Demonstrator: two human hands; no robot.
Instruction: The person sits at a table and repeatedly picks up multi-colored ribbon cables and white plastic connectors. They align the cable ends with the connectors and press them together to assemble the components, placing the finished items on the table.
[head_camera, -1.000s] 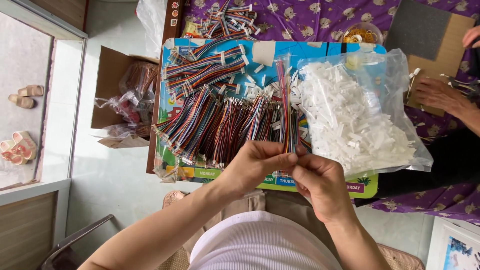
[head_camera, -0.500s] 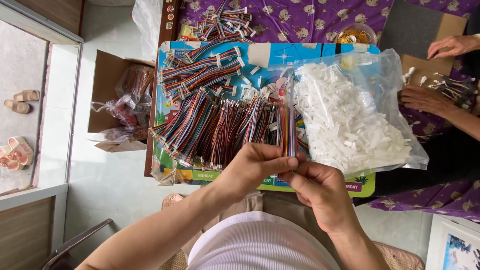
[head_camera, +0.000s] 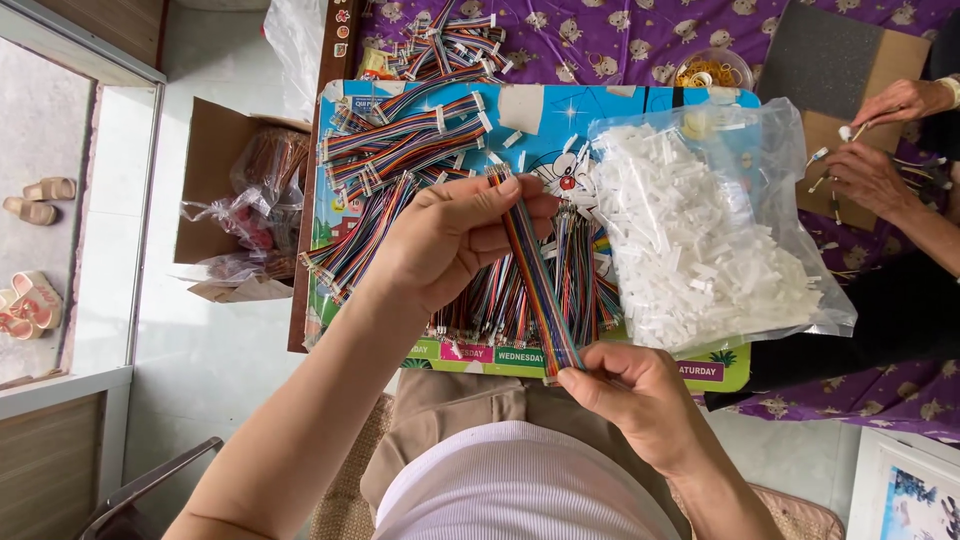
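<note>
Single head-worn view, looking steeply down, close over lap and board (head_camera: 440, 105)

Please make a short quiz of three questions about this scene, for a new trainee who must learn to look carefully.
1. True or false: both of the person's hands hold the same multicoloured ribbon cable.
2. Which hand grips the cable's far end: A) left hand, B) right hand, C) the co-worker's hand?
3. What fills the clear plastic bag to the right of the cable pile?

Key
1. True: the cable is stretched between the two hands.
2. A: the left hand pinches the far end, the right hand the near end.
3. Small white plastic connector pieces.
</note>
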